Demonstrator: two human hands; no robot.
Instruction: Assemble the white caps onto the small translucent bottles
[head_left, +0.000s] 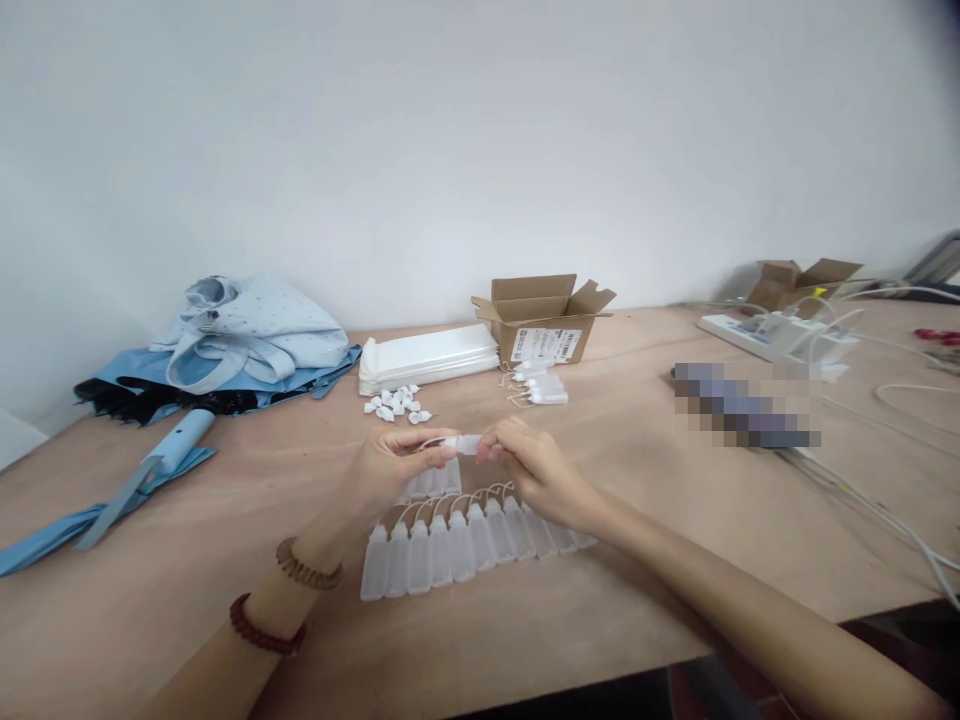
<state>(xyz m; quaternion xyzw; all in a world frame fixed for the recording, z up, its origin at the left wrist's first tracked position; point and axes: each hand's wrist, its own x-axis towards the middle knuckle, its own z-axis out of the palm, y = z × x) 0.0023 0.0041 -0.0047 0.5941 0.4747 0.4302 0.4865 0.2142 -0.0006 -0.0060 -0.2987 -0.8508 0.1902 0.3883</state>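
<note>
My left hand (394, 465) and my right hand (536, 470) meet above the wooden table (637, 560), both pinched on one small translucent plastic bottle (466, 444) held sideways between them. Just below the hands lies a row of several similar bottles (450, 545) with thin cords at their necks, side by side. A small heap of white caps (396, 404) sits further back. A few more bottles (541, 384) lie near a cardboard box.
A stack of white flat packets (427, 357) and an open cardboard box (541, 318) stand at the back centre. A blue folded umbrella (142, 470) and pale blue bag (255, 330) lie left. A power strip (772, 335), cables (885, 510) and another box (799, 280) are at right.
</note>
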